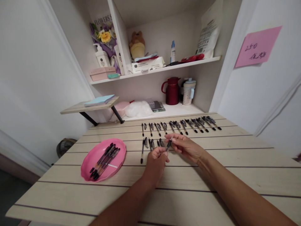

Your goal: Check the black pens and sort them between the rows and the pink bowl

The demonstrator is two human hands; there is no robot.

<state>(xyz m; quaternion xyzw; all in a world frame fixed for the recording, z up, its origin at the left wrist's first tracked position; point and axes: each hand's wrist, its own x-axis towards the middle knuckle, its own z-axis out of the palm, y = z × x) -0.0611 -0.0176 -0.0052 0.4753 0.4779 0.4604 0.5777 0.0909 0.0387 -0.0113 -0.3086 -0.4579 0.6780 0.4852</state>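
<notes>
A slim black pen point(168, 145) with a pale, clear stretch toward its far tip hangs just above the surface point(211, 188), tilted so its far end points up and right. The left grip point(157, 159) holds its near end and the right grip point(185, 146) pinches its far end.

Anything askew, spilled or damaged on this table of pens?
Nothing is spilled or broken. Only oddity: a thin white stick lies on the pink plate beside the black pens. Left hand and right hand hold one pen.
</notes>
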